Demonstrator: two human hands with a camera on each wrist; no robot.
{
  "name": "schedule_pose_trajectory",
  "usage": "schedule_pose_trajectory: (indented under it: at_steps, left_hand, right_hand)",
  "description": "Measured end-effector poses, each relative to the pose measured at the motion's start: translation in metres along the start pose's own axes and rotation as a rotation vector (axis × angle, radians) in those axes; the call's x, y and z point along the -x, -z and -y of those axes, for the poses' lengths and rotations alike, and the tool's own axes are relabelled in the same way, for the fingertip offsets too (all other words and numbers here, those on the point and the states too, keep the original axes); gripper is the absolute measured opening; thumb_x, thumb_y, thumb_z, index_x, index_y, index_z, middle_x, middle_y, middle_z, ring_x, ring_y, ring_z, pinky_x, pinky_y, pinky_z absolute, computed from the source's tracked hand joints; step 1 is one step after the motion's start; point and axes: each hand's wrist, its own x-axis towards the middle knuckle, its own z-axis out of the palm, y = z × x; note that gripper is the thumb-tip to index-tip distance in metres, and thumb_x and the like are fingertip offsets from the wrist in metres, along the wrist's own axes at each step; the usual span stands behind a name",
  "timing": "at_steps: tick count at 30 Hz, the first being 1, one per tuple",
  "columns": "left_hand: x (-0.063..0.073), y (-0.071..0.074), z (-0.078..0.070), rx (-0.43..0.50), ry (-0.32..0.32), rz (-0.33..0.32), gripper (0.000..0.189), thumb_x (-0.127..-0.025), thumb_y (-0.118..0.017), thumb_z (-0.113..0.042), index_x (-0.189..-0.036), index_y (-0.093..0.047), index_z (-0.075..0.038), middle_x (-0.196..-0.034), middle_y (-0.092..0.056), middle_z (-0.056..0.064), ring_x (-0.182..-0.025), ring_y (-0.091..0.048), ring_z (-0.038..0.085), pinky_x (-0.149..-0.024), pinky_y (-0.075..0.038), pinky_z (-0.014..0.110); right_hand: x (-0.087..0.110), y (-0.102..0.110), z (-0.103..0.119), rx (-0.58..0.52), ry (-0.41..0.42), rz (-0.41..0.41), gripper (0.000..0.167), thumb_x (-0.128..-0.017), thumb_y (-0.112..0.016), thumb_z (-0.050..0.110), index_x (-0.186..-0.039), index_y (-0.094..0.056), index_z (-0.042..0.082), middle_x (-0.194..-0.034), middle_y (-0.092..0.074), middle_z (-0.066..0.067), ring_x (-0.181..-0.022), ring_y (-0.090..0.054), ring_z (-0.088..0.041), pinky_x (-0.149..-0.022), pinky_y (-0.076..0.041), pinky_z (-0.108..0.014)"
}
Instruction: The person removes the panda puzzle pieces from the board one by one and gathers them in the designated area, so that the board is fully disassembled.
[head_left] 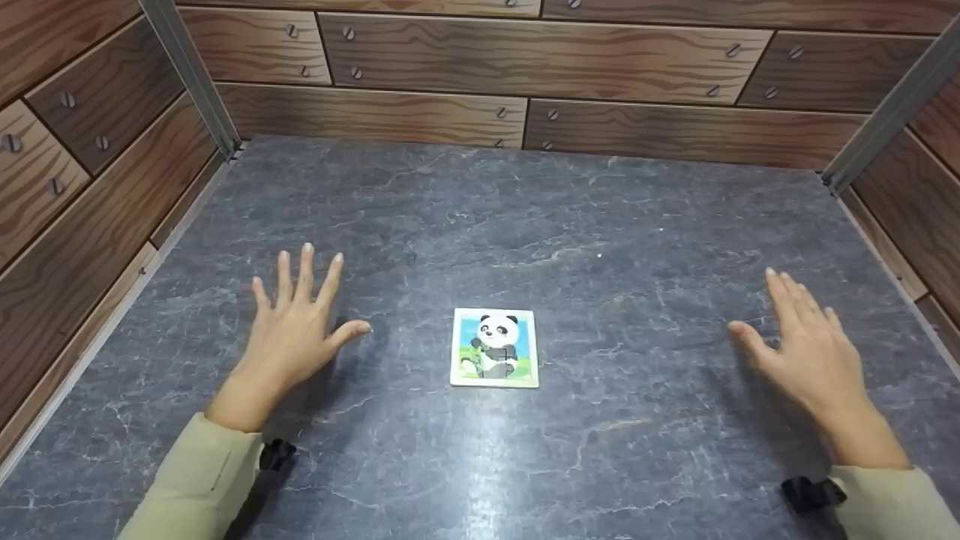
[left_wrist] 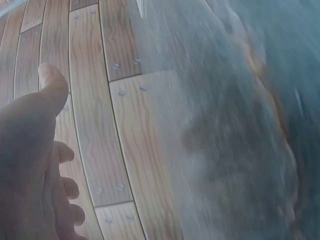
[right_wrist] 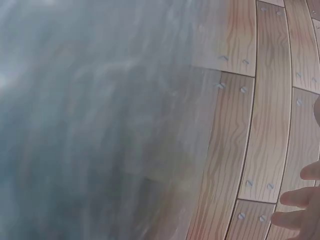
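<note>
A small square panda picture puzzle [head_left: 494, 348] in a pale frame lies flat on the dark marbled table, at the middle of the head view. To its left is my left hand [head_left: 294, 330], palm down with fingers straight and spread, holding nothing. My right hand [head_left: 810, 356] is off to the puzzle's right, fingers extended and thumb apart, also holding nothing. In the left wrist view the left hand [left_wrist: 35, 135] shows its thumb and fingertips at the left edge. Only some fingers of the right hand [right_wrist: 297, 210] enter the right wrist view.
The grey marbled tabletop [head_left: 525, 210] is bordered by a wood-plank-patterned back wall [head_left: 540, 60] and similar side walls. Metal posts [head_left: 195, 75] stand at the two back corners. Dark wrist devices [head_left: 814, 493] sit at both sleeve cuffs.
</note>
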Motion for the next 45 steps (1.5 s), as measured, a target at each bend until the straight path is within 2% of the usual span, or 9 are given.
schedule_pose_trajectory:
  at_steps: [5,7,15,18,25,29,34,40,45]
  left_hand:
    - [-0.005,-0.003,-0.013,0.056,0.007,0.041,0.097,-0.083,-0.029,-0.074,-0.150,0.007,-0.014,-0.152,0.012,0.018,-0.135,0.015,0.040,-0.098,-0.001,0.070]
    - [-0.007,-0.005,-0.018,0.071,0.005,0.047,0.098,-0.082,-0.027,-0.075,-0.150,0.007,-0.014,-0.152,0.012,0.018,-0.135,0.016,0.039,-0.099,0.000,0.069]
    - [-0.015,-0.009,-0.037,0.098,-0.033,0.079,0.098,-0.083,-0.027,-0.075,-0.149,-0.011,-0.004,-0.152,0.009,0.021,-0.136,0.011,0.040,-0.103,0.001,0.065]
    - [-0.017,-0.012,-0.044,0.114,-0.043,0.084,0.096,-0.084,-0.030,-0.073,-0.149,-0.014,-0.004,-0.152,0.007,0.021,-0.136,0.010,0.040,-0.104,0.001,0.063]
    - [-0.022,-0.021,-0.059,0.194,-0.077,0.119,0.093,-0.085,-0.049,-0.063,-0.148,-0.017,-0.002,-0.151,0.001,0.024,-0.138,0.000,0.040,-0.107,-0.006,0.058]
    - [-0.025,-0.026,-0.065,0.241,-0.074,0.172,0.095,-0.084,-0.053,-0.061,-0.148,-0.016,-0.002,-0.151,0.000,0.023,-0.138,-0.002,0.039,-0.108,-0.007,0.056]
    - [-0.029,-0.029,-0.073,0.281,-0.073,0.229,0.096,-0.083,-0.054,-0.061,-0.148,-0.015,-0.003,-0.151,-0.001,0.024,-0.138,-0.003,0.039,-0.108,-0.007,0.055]
    - [-0.035,-0.033,-0.083,0.357,-0.100,0.311,0.097,-0.083,-0.056,-0.061,-0.148,-0.013,-0.003,-0.151,0.001,0.025,-0.138,0.000,0.040,-0.109,-0.006,0.054]
    - [-0.038,-0.041,-0.088,0.408,-0.149,0.379,0.098,-0.083,-0.059,-0.057,-0.148,-0.012,-0.001,-0.149,0.003,0.029,-0.137,0.004,0.043,-0.109,-0.003,0.054]
  right_hand:
    - [-0.005,-0.001,0.015,-0.060,-0.034,0.013,0.074,-0.093,-0.049,0.047,-0.150,-0.017,0.013,-0.142,-0.032,-0.028,-0.121,-0.034,-0.052,-0.091,-0.027,-0.068]
    - [-0.007,-0.001,0.021,-0.074,-0.051,0.028,0.073,-0.094,-0.048,0.047,-0.150,-0.017,0.013,-0.140,-0.034,-0.031,-0.118,-0.036,-0.055,-0.085,-0.029,-0.070]
    - [-0.014,-0.008,0.038,-0.105,-0.048,0.045,0.072,-0.094,-0.047,0.049,-0.148,-0.023,0.008,-0.136,-0.038,-0.032,-0.120,-0.036,-0.052,-0.086,-0.030,-0.069]
    - [-0.017,-0.012,0.044,-0.121,-0.032,0.038,0.071,-0.093,-0.048,0.049,-0.146,-0.028,0.007,-0.134,-0.042,-0.029,-0.120,-0.037,-0.050,-0.087,-0.031,-0.068]
    - [-0.024,-0.020,0.061,-0.154,0.031,0.018,0.066,-0.093,-0.050,0.048,-0.142,-0.037,0.006,-0.131,-0.048,-0.023,-0.117,-0.043,-0.045,-0.085,-0.035,-0.065]
    - [-0.028,-0.027,0.070,-0.158,0.089,-0.008,0.062,-0.092,-0.052,0.046,-0.137,-0.044,0.004,-0.122,-0.054,-0.020,-0.109,-0.050,-0.041,-0.078,-0.043,-0.059]
    - [-0.034,-0.033,0.084,-0.173,0.127,-0.004,0.059,-0.092,-0.054,0.046,-0.133,-0.049,0.003,-0.116,-0.057,-0.017,-0.103,-0.054,-0.036,-0.076,-0.045,-0.054]
    - [-0.042,-0.041,0.103,-0.217,0.148,0.012,0.055,-0.091,-0.055,0.045,-0.129,-0.053,0.005,-0.109,-0.059,-0.014,-0.098,-0.056,-0.032,-0.076,-0.046,-0.051]
    - [-0.048,-0.048,0.119,-0.264,0.183,0.041,0.055,-0.091,-0.056,0.045,-0.128,-0.053,0.005,-0.106,-0.060,-0.013,-0.094,-0.057,-0.030,-0.076,-0.047,-0.048]
